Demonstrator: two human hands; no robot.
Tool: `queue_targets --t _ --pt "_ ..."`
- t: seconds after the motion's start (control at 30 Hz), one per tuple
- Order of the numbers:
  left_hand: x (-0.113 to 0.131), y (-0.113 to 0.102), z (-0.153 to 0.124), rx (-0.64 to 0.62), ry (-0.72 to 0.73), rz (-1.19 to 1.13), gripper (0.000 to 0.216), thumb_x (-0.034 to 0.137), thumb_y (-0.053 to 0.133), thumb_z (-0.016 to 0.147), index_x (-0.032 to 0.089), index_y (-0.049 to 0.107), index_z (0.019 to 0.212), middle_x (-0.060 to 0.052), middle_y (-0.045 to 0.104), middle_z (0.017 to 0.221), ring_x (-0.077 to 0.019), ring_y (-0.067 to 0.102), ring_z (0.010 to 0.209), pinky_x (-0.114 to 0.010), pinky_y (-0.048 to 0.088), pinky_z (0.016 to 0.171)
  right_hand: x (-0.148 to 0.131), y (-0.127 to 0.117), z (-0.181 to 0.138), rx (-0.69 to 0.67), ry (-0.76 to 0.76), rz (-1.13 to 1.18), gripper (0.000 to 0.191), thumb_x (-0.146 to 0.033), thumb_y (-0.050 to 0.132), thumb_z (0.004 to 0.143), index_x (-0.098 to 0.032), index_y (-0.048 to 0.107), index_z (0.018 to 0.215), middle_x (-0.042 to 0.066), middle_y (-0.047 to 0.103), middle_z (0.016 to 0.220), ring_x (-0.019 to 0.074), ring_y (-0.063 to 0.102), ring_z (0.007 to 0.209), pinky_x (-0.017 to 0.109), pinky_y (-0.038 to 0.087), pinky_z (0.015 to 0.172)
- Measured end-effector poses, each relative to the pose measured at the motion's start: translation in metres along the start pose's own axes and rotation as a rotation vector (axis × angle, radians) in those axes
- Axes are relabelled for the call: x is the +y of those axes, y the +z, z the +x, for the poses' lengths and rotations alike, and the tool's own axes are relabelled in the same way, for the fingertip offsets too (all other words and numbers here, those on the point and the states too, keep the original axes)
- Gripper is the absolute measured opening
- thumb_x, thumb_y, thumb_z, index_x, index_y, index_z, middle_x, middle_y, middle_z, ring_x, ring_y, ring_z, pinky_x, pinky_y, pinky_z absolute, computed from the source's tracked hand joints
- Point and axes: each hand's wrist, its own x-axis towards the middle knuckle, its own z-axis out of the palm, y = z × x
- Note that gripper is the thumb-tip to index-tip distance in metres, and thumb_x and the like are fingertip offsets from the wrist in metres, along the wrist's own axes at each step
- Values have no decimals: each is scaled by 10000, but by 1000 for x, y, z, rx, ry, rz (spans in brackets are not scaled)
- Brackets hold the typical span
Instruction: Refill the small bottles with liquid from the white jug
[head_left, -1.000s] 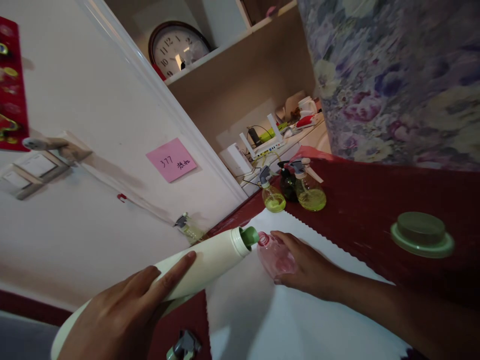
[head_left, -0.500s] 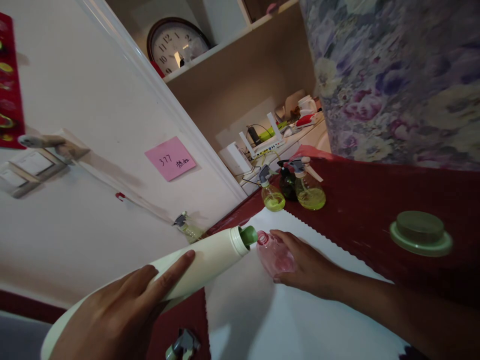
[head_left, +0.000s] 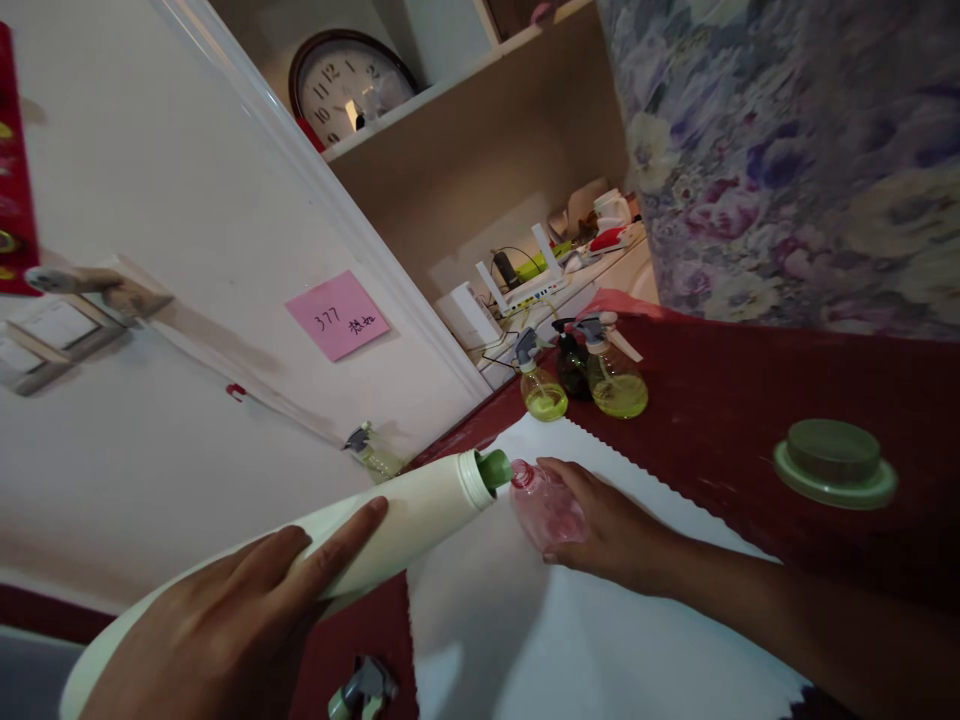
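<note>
My left hand (head_left: 247, 610) grips a large cream bottle (head_left: 420, 510), tipped over so its green spout (head_left: 495, 468) meets the mouth of a small pink bottle (head_left: 544, 505). My right hand (head_left: 615, 530) is wrapped round that pink bottle, holding it tilted on a white cloth (head_left: 570, 620). The spout and the pink bottle's opening touch or nearly touch. I see no liquid stream.
Two yellow-green spray bottles (head_left: 544, 390) (head_left: 616, 385) and a dark one (head_left: 573, 365) stand at the back of the red tabletop (head_left: 735, 400). A green lid (head_left: 834, 462) lies at right. A grey spray head (head_left: 364, 690) lies near the front. A wall with a pink note (head_left: 337, 315) is at left.
The cream bottle's base has sunk a little to the lower left in my left hand. The view has shifted slightly; the right hand and pink bottle stay put.
</note>
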Motion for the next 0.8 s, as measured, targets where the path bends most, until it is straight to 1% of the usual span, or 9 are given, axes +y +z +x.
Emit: queue_targets --t 0.13,0.23,0.33,0.5,0.63,0.7,0.8 --pt "-6 4 -1 16 38 -18 923 302 572 832 393 184 1665 -34 776 1031 -260 749 760 -338 504 640 0 -1 -1 -3 6 -1 957 -318 842 698 -242 416 1552 174 548 1575 404 504 1451 597 403 1191" --pt "-5 4 -1 22 40 -24 951 254 557 810 397 177 1670 -15 771 981 -249 740 716 -336 498 638 0 -1 -2 -8 -6 5 951 -305 832 708 -246 409 1557 169 537 1586 398 496 1457 590 405 1192" --pt "-2 2 -1 18 19 -11 967 222 543 770 396 206 1660 -12 766 954 -261 741 719 -350 499 657 1 0 -2 -1 -20 7 951 -291 826 707 -250 407 1559 161 538 1588 393 486 1461 583 397 1202" --pt "-1 -1 0 11 36 -8 991 223 546 761 398 179 1664 -30 779 1023 -276 761 761 -356 518 653 3 1 -1 11 -27 -6 959 -298 842 694 -264 421 1555 144 552 1582 387 504 1451 578 410 1195" --pt "-7 3 -3 -3 29 -3 987 210 515 794 398 126 1682 -58 775 1087 -270 753 736 -366 526 648 5 2 0 21 -20 -1 972 -304 847 685 -232 427 1559 170 551 1579 396 507 1448 583 409 1198" --pt "-10 6 -4 13 42 10 995 194 503 785 420 133 1681 -46 771 1062 -259 750 716 -358 529 633 5 2 0 18 -17 3 975 -299 843 688 -214 419 1562 182 544 1583 400 505 1447 591 409 1196" --pt "-14 8 -6 35 35 44 1026 194 503 745 452 154 1675 -16 758 980 -265 764 736 -348 532 606 4 2 0 7 -24 4 967 -301 839 695 -219 412 1559 181 533 1593 400 494 1456 600 394 1204"
